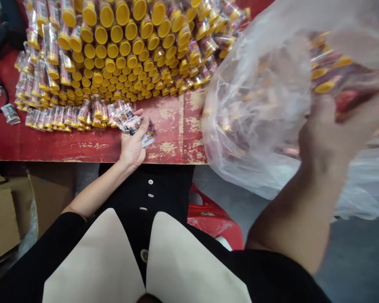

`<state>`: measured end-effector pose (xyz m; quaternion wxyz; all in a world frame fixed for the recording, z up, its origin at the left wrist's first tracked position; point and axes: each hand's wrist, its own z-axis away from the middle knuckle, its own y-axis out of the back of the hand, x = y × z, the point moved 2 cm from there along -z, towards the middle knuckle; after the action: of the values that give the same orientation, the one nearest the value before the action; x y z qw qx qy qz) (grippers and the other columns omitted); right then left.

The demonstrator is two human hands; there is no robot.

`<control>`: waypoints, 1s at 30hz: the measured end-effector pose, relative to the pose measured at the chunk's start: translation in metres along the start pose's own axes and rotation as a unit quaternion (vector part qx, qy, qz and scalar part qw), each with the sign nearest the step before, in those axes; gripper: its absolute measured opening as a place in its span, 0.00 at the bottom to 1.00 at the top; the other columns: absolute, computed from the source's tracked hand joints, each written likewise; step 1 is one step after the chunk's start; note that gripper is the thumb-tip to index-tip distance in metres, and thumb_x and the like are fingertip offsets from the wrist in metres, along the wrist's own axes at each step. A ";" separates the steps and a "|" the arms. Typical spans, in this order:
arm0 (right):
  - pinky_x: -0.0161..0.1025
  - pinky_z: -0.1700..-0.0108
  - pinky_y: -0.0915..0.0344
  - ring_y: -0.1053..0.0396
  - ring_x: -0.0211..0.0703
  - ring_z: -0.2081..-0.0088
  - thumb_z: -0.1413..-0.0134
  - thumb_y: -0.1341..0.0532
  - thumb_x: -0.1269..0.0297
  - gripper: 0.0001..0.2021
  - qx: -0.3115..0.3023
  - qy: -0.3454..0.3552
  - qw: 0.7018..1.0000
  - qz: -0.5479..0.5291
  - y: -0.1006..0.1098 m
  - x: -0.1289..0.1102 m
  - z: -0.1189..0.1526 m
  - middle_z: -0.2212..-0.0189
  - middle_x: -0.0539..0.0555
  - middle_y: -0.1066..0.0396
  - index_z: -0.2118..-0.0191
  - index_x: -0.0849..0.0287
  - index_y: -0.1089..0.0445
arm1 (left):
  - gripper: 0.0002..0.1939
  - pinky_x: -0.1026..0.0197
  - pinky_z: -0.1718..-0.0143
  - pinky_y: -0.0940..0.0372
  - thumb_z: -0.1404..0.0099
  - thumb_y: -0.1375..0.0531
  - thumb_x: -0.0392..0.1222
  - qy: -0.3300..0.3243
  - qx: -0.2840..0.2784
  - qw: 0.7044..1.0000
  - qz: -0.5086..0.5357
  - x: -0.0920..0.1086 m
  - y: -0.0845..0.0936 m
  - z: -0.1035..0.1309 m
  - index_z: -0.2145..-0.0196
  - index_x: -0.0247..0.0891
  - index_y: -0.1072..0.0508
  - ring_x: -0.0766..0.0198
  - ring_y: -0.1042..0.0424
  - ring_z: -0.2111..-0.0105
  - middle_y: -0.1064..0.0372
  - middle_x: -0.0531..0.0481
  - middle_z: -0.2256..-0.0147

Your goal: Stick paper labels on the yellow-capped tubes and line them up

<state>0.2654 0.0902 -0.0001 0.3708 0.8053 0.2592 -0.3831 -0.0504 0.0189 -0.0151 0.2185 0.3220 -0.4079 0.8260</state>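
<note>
My left hand (133,145) is closed around several small printed packets (131,121), fanned out above the red table's front edge. Just beyond it stands a short row of clear tubes with yellow caps (66,117). My right hand (325,130), smeared by motion, is at the mouth of a large translucent plastic bag (255,97). Yellow-capped tubes (330,69) lie in the bag by its fingers. Whether those fingers grip any tube does not show.
A big stack of yellow-capped tubes (123,46) fills the table's back. One loose packet (10,114) lies at the left on the worn red table (177,147). Below are a cardboard box (3,219) and a red plastic stool (217,223).
</note>
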 end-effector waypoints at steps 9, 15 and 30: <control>0.38 0.56 0.26 0.27 0.37 0.62 0.42 0.36 0.54 0.12 -0.267 -0.063 0.932 -0.237 -0.110 -0.100 0.160 0.64 0.52 0.27 0.60 0.58 0.28 | 0.20 0.61 0.46 0.32 0.39 0.32 0.36 -0.001 0.027 1.000 0.011 -0.011 -0.009 0.014 0.49 0.42 0.26 0.62 0.26 0.46 0.25 0.52 0.55; 0.35 0.65 0.26 0.28 0.35 0.69 0.45 0.33 0.52 0.15 -0.278 -0.121 0.906 -0.294 -0.117 -0.088 0.151 0.68 0.49 0.27 0.58 0.55 0.30 | 0.23 0.60 0.44 0.33 0.44 0.30 0.31 -0.027 0.052 0.998 -0.002 -0.012 0.003 0.018 0.51 0.39 0.26 0.62 0.26 0.47 0.25 0.53 0.57; 0.36 0.66 0.27 0.30 0.35 0.71 0.40 0.39 0.48 0.16 -0.316 -0.068 0.908 -0.266 -0.117 -0.083 0.154 0.69 0.48 0.30 0.54 0.54 0.33 | 0.21 0.63 0.53 0.30 0.45 0.29 0.35 0.016 0.075 0.997 0.005 -0.010 -0.001 0.014 0.54 0.38 0.26 0.63 0.22 0.57 0.25 0.53 0.63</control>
<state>0.0708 0.0255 -0.0462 0.5071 0.5193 0.5451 -0.4195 -0.0378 0.0072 -0.0151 0.1959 0.3219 -0.3431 0.8604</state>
